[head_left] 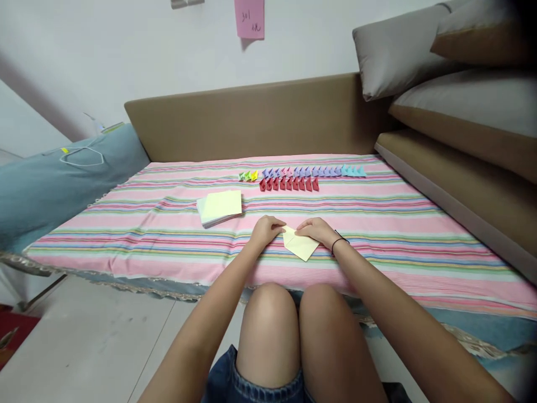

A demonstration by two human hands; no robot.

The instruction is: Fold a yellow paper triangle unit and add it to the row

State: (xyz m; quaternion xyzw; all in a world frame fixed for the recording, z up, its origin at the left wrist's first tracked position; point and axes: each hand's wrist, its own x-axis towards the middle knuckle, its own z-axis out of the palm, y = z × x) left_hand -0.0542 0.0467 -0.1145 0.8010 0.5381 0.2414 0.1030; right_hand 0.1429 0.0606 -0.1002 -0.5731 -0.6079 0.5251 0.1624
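A pale yellow sheet of paper [301, 247], partly folded, lies on the striped cloth in front of my knees. My left hand [268, 230] pinches its upper left corner between thumb and fingers. From the other side, my right hand [318, 230] presses thumb and fingers onto the paper's upper right edge; a dark band circles that wrist. A stack of paper sheets [221, 207], pale yellow on top, sits beyond my left hand. Farther back stand small folded paper figures in two rows: dark red ones [289, 183] in front, and purple, pink and blue ones [314, 172] behind.
A few green and yellow folded figures [248, 176] stand left of the rows. Grey and brown cushions [457, 112] pile up at the right. A brown backrest [251, 129] runs along the wall, and a blue armrest [71, 184] with a white cable lies left.
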